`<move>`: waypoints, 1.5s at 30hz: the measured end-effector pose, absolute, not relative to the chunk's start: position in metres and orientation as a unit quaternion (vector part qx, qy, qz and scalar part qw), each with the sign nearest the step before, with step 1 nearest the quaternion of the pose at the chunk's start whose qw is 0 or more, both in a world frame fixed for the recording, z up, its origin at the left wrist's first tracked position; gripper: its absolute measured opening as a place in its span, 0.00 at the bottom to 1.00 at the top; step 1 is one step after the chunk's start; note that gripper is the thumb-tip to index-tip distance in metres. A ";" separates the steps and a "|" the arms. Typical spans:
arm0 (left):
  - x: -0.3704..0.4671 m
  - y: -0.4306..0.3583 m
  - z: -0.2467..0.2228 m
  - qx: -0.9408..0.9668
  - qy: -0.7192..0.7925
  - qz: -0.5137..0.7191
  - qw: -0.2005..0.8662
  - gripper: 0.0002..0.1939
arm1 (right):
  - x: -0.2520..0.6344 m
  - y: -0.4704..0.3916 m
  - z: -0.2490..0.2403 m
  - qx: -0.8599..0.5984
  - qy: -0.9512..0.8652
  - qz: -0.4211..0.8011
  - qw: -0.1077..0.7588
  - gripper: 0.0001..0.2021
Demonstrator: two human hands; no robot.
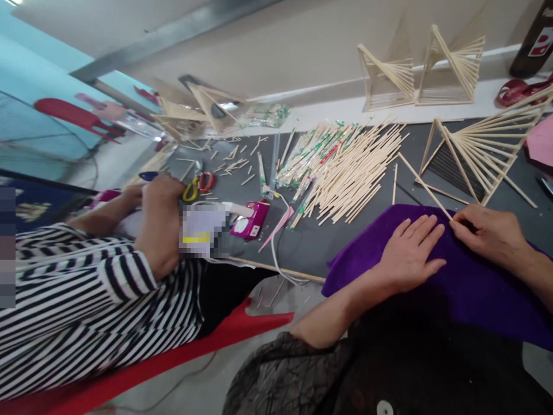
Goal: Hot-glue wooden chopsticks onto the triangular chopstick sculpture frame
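Note:
My left hand [410, 253] lies flat with fingers stretched out on a purple cloth [363, 242] at the table's near edge. Beside it, my right hand [488, 230] pinches the near end of a thin wooden stick [425, 187] between thumb and fingers. That stick slants away to the far left over the grey tabletop. Just beyond my right hand stands a twisted frame of wooden sticks [484, 147], its sticks fanned out. Another loose stick [394, 184] lies to the left of the held one.
A large pile of sticks [349, 173] lies left of centre, some in wrappers. Two finished-looking stick frames [451, 69] stand along the wall. Scissors [199, 181], a magenta box [249, 220] and a white cable [274, 253] lie near a co-worker in a striped top [108, 311]. A dark bottle [533, 43] stands far right.

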State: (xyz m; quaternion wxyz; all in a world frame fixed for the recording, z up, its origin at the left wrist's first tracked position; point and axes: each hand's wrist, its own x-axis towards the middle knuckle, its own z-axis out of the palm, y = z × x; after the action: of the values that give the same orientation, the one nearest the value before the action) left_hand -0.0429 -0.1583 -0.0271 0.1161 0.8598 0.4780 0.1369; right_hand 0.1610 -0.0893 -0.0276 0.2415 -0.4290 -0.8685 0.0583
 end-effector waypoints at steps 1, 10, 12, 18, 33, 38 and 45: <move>-0.046 -0.158 -0.025 0.858 0.471 0.164 0.121 0.30 | 0.160 -0.090 -0.028 -0.434 -0.868 0.049 0.235 0.10; -0.135 -0.133 0.007 0.659 0.736 0.153 0.033 0.12 | 0.155 -0.088 -0.025 -0.457 -0.867 0.068 0.186 0.11; -0.146 -0.123 0.007 0.640 0.765 0.071 0.022 0.13 | 0.155 -0.088 -0.024 -0.460 -0.866 0.075 0.181 0.11; -0.149 -0.113 0.002 0.618 0.785 -0.021 0.026 0.14 | 0.155 -0.089 -0.024 -0.451 -0.870 0.078 0.184 0.12; -0.155 -0.106 -0.006 0.662 0.743 -0.086 -0.057 0.17 | 0.156 -0.088 -0.022 -0.455 -0.867 0.104 0.174 0.11; -0.162 -0.105 0.002 0.615 0.776 0.135 0.029 0.08 | 0.159 -0.088 -0.025 -0.444 -0.863 0.116 0.211 0.11; -0.114 -0.092 0.030 0.374 0.555 0.536 0.515 0.17 | 0.156 -0.090 -0.011 -0.399 -0.822 0.229 0.335 0.10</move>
State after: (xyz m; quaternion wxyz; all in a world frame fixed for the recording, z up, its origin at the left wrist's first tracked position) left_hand -0.1139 -0.0923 0.0304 0.5149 0.3737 0.5546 0.5364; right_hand 0.1565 -0.0900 -0.0115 0.3355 -0.3994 -0.8218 0.2294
